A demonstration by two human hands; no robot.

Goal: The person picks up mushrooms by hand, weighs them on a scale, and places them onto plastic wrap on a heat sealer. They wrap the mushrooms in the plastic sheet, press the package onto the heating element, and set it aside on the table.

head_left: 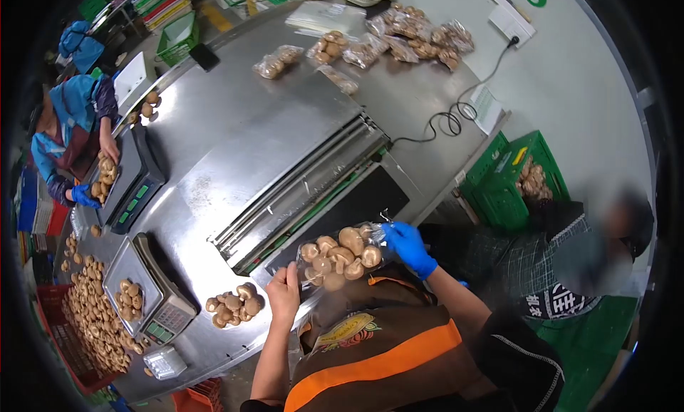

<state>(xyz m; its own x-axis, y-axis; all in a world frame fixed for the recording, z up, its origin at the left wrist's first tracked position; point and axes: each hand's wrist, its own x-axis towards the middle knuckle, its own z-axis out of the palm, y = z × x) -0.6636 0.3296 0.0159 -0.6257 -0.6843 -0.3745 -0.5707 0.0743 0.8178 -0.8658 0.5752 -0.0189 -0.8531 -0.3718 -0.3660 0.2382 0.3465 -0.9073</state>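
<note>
A clear plastic bag of brown shiitake mushrooms [340, 258] is stretched between my two hands, in front of my apron. My bare left hand [284, 294] is closed on its left end, thumb up. At the opposite end, my right hand [408, 249] in a blue glove pinches the gathered plastic. Just above the bag lies a bag-sealing machine [299, 191] with a long metal bar and a dark plate. Left of my left hand, a loose pile of mushrooms [234, 306] rests on the steel table.
A digital scale [149, 291] carries mushrooms, beside a large heap [92, 312] at left. A co-worker [75, 127] handles mushrooms at another scale [132, 180]. Filled bags [413, 34] lie at the back. A power cable [450, 120] crosses the table. Another person [548, 262] is close at right, near green crates [509, 177].
</note>
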